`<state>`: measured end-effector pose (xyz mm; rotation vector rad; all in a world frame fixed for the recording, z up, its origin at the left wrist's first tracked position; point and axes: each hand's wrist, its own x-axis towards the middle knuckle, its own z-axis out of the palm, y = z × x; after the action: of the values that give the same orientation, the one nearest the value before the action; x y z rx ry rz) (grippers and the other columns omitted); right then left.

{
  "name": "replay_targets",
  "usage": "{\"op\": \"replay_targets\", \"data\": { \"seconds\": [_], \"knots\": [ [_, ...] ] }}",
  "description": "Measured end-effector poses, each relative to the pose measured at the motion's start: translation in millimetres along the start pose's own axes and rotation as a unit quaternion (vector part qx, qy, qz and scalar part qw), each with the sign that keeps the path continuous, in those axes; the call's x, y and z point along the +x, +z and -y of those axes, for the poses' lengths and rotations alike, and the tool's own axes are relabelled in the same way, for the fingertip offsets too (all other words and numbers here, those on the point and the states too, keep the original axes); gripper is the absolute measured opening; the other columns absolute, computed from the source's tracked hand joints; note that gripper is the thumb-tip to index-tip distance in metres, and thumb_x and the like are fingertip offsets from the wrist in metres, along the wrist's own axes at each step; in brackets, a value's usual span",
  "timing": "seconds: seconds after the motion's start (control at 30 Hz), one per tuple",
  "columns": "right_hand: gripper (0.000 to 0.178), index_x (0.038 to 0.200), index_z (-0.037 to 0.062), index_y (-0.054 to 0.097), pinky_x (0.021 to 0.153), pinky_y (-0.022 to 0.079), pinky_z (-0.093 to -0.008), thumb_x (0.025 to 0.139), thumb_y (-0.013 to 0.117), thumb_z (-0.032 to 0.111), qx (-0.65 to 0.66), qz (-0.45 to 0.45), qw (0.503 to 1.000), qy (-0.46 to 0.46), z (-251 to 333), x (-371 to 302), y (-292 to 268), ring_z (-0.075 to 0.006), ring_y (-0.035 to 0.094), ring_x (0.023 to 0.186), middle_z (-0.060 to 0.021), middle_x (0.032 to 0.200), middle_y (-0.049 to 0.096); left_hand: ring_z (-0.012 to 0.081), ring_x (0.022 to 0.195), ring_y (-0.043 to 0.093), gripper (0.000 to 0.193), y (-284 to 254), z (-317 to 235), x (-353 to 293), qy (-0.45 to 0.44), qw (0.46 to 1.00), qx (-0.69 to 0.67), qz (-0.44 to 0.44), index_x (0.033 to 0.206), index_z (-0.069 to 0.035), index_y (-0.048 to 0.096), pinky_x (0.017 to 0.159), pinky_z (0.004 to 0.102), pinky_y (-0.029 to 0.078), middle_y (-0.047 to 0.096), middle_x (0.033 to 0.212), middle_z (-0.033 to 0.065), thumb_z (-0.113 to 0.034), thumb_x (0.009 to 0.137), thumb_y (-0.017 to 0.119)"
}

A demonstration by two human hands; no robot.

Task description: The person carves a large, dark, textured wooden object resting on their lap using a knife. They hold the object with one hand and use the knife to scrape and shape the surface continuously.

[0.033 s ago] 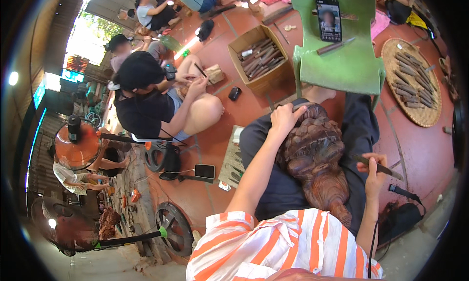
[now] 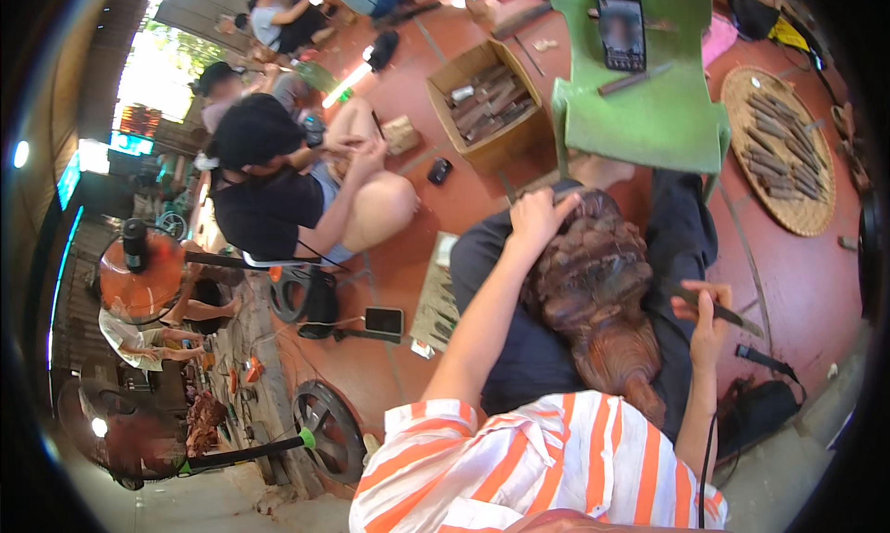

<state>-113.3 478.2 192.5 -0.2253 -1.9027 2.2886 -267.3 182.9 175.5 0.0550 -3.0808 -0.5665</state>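
Note:
A dark brown wood carving (image 2: 593,264) with a knobbly, layered top and a smoother, narrower lower end lies across my lap, leaning on my legs. My left hand (image 2: 538,222) grips its far upper left edge, thumb stretched over the top; some fingertips are hidden. To the right of the carving, apart from it, my right hand (image 2: 706,312) is closed around a carving chisel (image 2: 742,323). The chisel's flat, slanted end points right and toward me.
A green chair (image 2: 640,125) bearing a phone (image 2: 621,30) and a knife (image 2: 635,79) stands ahead. Right of it lies a round woven tray (image 2: 738,148) of tools; left, a cardboard box (image 2: 501,142) of tools. A seated person (image 2: 269,181) works at left, near an orange fan (image 2: 139,273).
The whole view has shifted slightly. My left hand stays on the carving and my right hand keeps hold of the chisel, with little movement.

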Motion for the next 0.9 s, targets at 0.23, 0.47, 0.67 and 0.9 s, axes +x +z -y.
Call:
{"op": "replay_targets", "data": {
  "seconds": [0.23, 0.47, 0.67, 0.9],
  "knots": [
    [0.010, 0.095, -0.0036, 0.064, 0.074, 0.053, -0.0236, 0.085, 0.064, -0.003, -0.027, 0.094, 0.995, 0.021, 4.8, 22.0, 31.9, -0.0139, 0.066, 0.082, -0.0085, 0.091, 0.067, 0.0354, 0.090, 0.066, 0.050, 12.4, -14.0, 36.9, 0.085, 0.993, 0.001, 0.084, 0.093, -0.006, 0.071, 0.078, 0.0453, 0.052, 0.069, 0.091, 0.0188, -0.054, 0.077, 0.062],
    [0.010, 0.090, -0.0018, 0.063, 0.066, 0.046, -0.0242, 0.082, 0.066, 0.003, -0.266, 0.148, 0.951, -0.047, 1.0, 21.4, 44.4, -0.0112, 0.059, 0.071, -0.0075, 0.080, 0.064, 0.0352, 0.092, 0.066, 0.063, 20.2, -27.0, 40.8, 0.066, 0.988, 0.073, 0.115, 0.100, -0.009, 0.072, 0.082, 0.0440, 0.052, 0.069, 0.094, 0.0207, -0.064, 0.074, 0.058],
    [0.014, 0.093, -0.0015, 0.066, 0.079, 0.051, -0.0322, 0.083, 0.065, 0.008, -0.329, 0.206, 0.904, -0.181, -13.5, 25.3, 58.6, -0.0281, 0.066, 0.089, -0.0144, 0.097, 0.068, 0.0335, 0.092, 0.067, 0.066, 25.8, -30.5, 48.4, 0.078, 0.985, 0.091, 0.126, 0.102, -0.009, 0.071, 0.083, 0.0433, 0.052, 0.069, 0.095, 0.0190, -0.067, 0.074, 0.057],
    [0.015, 0.092, 0.0017, 0.068, 0.080, 0.051, -0.0347, 0.083, 0.066, 0.014, -0.412, 0.224, 0.862, -0.195, -10.0, 34.5, 62.6, -0.0285, 0.066, 0.090, -0.0117, 0.100, 0.068, 0.0315, 0.085, 0.068, 0.058, 17.2, -45.6, 48.5, 0.072, 0.986, 0.101, 0.112, 0.090, -0.003, 0.072, 0.077, 0.0398, 0.054, 0.070, 0.086, 0.0186, -0.058, 0.074, 0.063]
  ]
}}
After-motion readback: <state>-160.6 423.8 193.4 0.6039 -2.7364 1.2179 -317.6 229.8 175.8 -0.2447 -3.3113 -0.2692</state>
